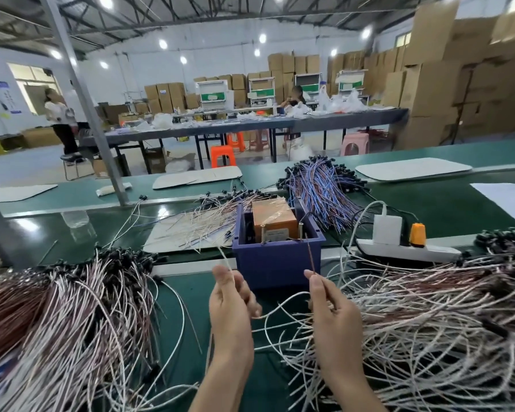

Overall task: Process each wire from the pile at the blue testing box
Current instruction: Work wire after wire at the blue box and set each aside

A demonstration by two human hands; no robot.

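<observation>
The blue testing box (277, 263) stands on the green table straight ahead, with an orange block and two upright metal pins inside. My left hand (231, 304) pinches the white end of a wire (280, 307) just left of the box's front. My right hand (329, 307) pinches the wire's brown end, which points up in front of the box's right corner. The wire loops between both hands. A big pile of white and brown wires (428, 322) lies to the right, and another pile (66, 316) lies to the left.
A white power strip (405, 251) with a charger and an orange plug sits right of the box. Blue and red wires (318, 191) and thin white wires (202, 224) lie behind it. White sheets lie further back on the table. People work at distant tables among cardboard boxes.
</observation>
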